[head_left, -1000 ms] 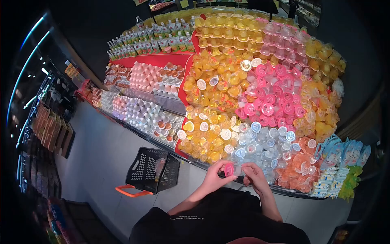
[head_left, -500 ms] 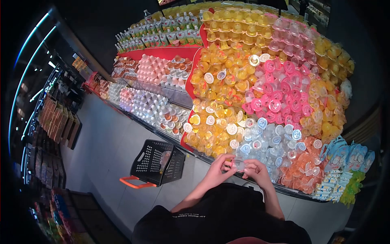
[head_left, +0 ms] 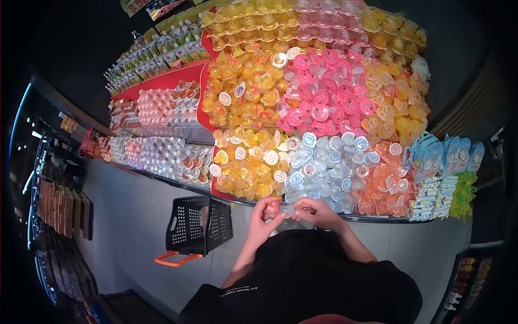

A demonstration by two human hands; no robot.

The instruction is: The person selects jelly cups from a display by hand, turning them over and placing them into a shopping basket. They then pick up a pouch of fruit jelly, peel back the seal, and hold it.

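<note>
A small clear jelly cup point(head_left: 287, 209) with a pinkish edge is held up in front of my body, between both hands. My left hand point(head_left: 264, 217) pinches its left side with the fingers curled. From the right, my right hand point(head_left: 319, 214) closes on the other side of the cup, partly covering it. Just beyond my hands lie clear jelly cups with blue and white lids point(head_left: 324, 173), and yellow jelly cups point(head_left: 245, 170) are to their left.
A black basket point(head_left: 186, 224) with an orange handle point(head_left: 177, 260) stands on the grey floor to my left, a small package point(head_left: 204, 217) inside. Pink-lidded cups point(head_left: 329, 102), orange cups point(head_left: 386, 186) and blue bags point(head_left: 431, 156) fill the sloped display. Shelving lines the far left.
The view has turned to the right, so display and basket appear shifted left. My hands still hold the cup in front of me, with the fingers slightly rearranged.
</note>
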